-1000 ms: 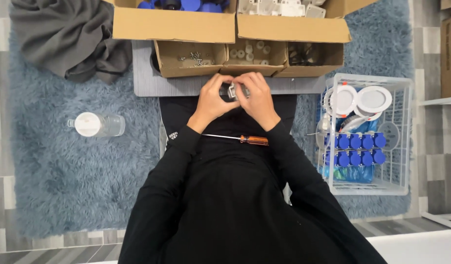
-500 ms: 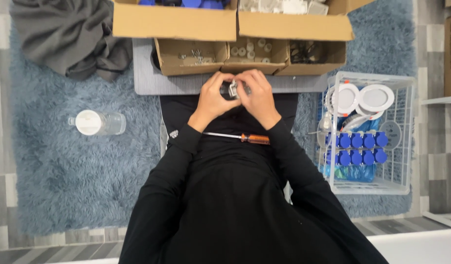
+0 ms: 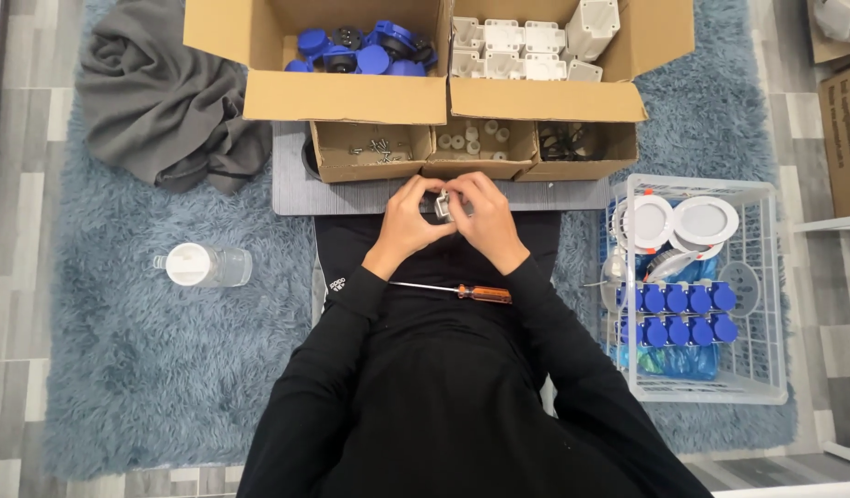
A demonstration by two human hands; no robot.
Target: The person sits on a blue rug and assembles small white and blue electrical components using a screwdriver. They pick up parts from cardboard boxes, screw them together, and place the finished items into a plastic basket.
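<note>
Both hands (image 3: 448, 221) still clasped together on small white part (image 3: 442, 205), screwdriver (image 3: 454, 291) unmoved on lap

small part (image 3: 442, 205): my fingers cover most of it, so I can't tell what it is
bits in the low boxes (image 3: 379, 146): too tiny to tell
top boxes (image 3: 344, 96): cut off by the top edge
screwdriver tip (image 3: 399, 285): too thin to see

person wearing black long-sleeved top | sleeves reaching to wrists | dark trousers showing small white marking | left hand (image 3: 408, 224) and right hand (image 3: 485, 224) going bare
</note>
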